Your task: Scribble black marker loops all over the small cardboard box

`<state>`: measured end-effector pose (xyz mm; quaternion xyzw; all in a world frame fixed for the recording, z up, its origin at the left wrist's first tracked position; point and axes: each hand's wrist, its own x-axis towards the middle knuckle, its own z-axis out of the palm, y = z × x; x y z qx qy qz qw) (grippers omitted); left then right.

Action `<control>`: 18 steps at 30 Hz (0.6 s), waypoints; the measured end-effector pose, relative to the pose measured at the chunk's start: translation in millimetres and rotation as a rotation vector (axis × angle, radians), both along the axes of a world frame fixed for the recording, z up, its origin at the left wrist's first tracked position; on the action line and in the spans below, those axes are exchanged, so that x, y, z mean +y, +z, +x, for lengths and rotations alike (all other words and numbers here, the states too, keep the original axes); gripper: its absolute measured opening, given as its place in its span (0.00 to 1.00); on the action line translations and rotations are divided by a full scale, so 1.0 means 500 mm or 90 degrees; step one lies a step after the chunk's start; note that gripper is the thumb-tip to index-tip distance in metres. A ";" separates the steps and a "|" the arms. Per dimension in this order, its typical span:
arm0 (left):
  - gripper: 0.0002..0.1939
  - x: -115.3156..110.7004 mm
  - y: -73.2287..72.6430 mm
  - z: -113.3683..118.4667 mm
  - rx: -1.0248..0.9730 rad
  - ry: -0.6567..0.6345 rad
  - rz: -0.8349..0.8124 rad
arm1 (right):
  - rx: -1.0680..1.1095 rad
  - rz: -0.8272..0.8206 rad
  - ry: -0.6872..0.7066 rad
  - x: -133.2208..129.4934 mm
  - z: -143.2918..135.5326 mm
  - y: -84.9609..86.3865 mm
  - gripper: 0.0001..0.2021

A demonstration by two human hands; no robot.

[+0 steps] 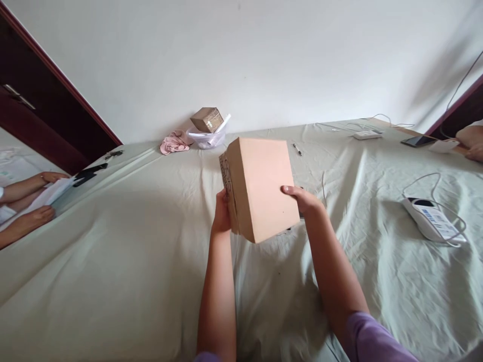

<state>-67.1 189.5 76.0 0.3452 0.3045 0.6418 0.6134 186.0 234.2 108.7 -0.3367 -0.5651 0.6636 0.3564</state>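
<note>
A plain cardboard box (267,188) is held up, tilted, over the cloth-covered table (143,261). Its narrow left side carries dark printing. My left hand (222,213) grips the box at its left side, with most of the fingers hidden behind it. On the right edge, my right hand (304,198) has its thumb on the front face, and its other fingers are out of sight behind the box. Small dark items show partly behind the box near my right hand; I cannot make out what they are.
At the back stand a plastic basin (207,141) with a small taped box (207,119) and a pink cloth (175,142). A pen (297,149), power strip (368,134), phone (418,141) and white corded device (433,219) lie rightward. Other people's hands show at both sides.
</note>
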 end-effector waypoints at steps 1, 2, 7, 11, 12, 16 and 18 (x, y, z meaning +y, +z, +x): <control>0.40 0.004 0.008 -0.008 0.035 0.032 0.047 | 0.009 0.031 -0.013 0.001 0.002 0.002 0.44; 0.46 0.006 0.015 -0.016 0.081 0.041 0.096 | 0.013 0.071 -0.021 0.002 0.006 0.005 0.45; 0.68 -0.024 0.048 -0.037 0.350 0.003 0.177 | -0.060 0.234 0.034 -0.001 0.024 0.021 0.45; 0.65 -0.043 0.063 -0.030 0.365 0.009 0.172 | -0.116 0.267 0.057 -0.006 0.022 0.029 0.38; 0.65 -0.043 0.064 -0.028 0.360 0.009 0.172 | -0.122 0.271 0.060 -0.007 0.020 0.031 0.38; 0.65 -0.035 0.065 -0.026 0.343 0.028 0.183 | -0.100 0.267 0.073 -0.016 0.012 0.046 0.45; 0.59 -0.034 0.067 -0.030 0.338 0.031 0.157 | -0.087 0.228 0.072 -0.025 0.010 0.058 0.48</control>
